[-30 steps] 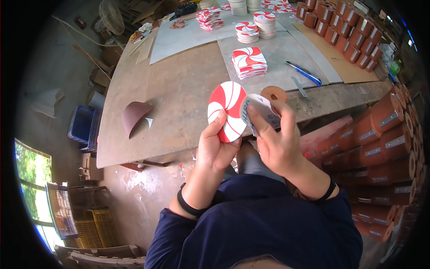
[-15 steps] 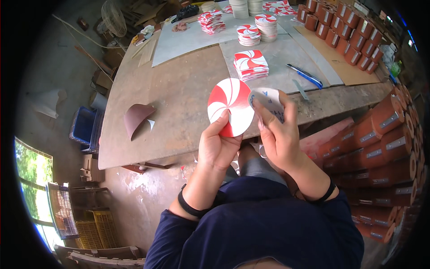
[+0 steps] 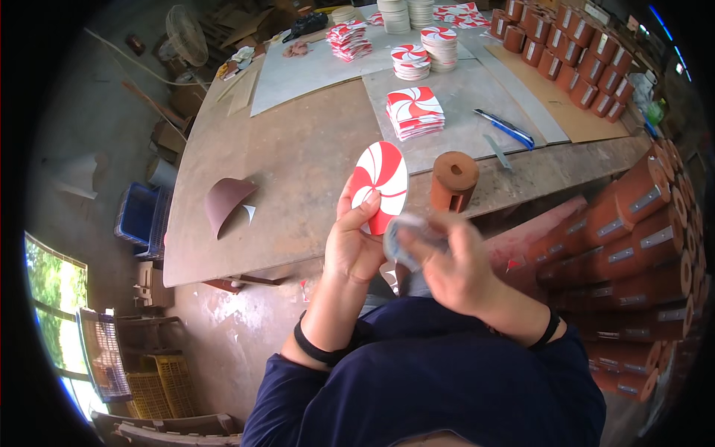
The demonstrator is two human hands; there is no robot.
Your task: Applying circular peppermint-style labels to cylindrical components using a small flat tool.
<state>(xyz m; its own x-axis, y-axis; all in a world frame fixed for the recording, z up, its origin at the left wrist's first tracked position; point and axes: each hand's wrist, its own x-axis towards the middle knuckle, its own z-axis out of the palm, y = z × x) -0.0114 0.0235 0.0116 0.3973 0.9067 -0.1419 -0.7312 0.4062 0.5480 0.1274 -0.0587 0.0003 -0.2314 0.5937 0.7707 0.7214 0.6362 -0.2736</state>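
My left hand (image 3: 348, 246) grips a round disc (image 3: 389, 175) with a red and white swirl, thumb on its face and fingers behind. The disc is turned partly edge-on. In my right hand (image 3: 463, 270) is a small folded grey sheet that looks like sandpaper (image 3: 403, 240), close to the disc's lower right edge. Motion smears that sheet and the fingertips, so contact with the rim cannot be made out. Beyond my right hand, a reddish-brown cylinder (image 3: 455, 173) with a hole in its top stands at the table's front edge.
On the table (image 3: 298, 164) lie a stack of square swirl cards (image 3: 415, 112), piles of round discs (image 3: 410, 61), a blue utility knife (image 3: 508, 128) and a curved brown piece (image 3: 227, 203). Reddish-brown cylinders (image 3: 570, 48) crowd the back right; more cylinders (image 3: 622, 253) are stacked right of me.
The disc has turned from nearly face-on to a narrower angle. My right hand has moved down and left with the sheet, bringing the standing cylinder into view.
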